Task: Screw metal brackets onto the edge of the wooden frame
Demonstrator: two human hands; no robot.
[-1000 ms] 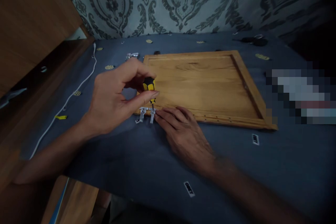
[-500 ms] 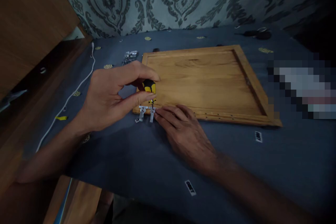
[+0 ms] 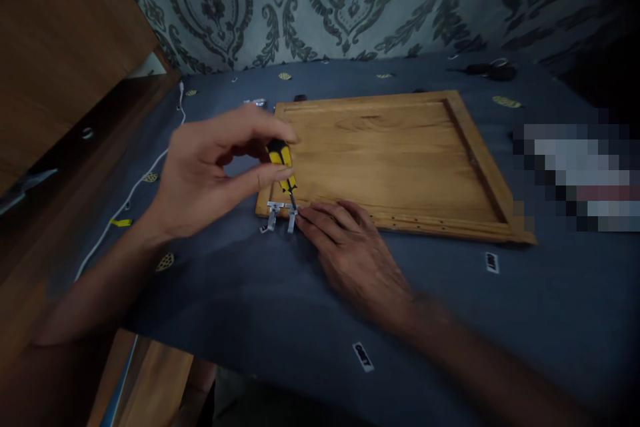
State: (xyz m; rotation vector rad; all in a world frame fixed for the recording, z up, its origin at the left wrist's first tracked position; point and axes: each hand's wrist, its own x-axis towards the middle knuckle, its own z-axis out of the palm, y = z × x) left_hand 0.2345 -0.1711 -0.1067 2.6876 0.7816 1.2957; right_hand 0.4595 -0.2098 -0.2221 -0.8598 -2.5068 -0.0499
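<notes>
Left of centre in the frame, a small screwdriver stands nearly upright, its tip on a metal bracket at the lower left corner of the wooden panel. The left hand only pinches the handle between thumb and fingertips. With so light a grip the tip could slip off the bracket and jab the right hand, whose flat, uncurled fingertips lie just right of the bracket. A white cable crosses the blue cloth further left.

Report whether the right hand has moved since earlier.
No. Against the wooden panel, the right hand still rests, fingertips beside the metal hinge; the left hand holds the screwdriver.
</notes>
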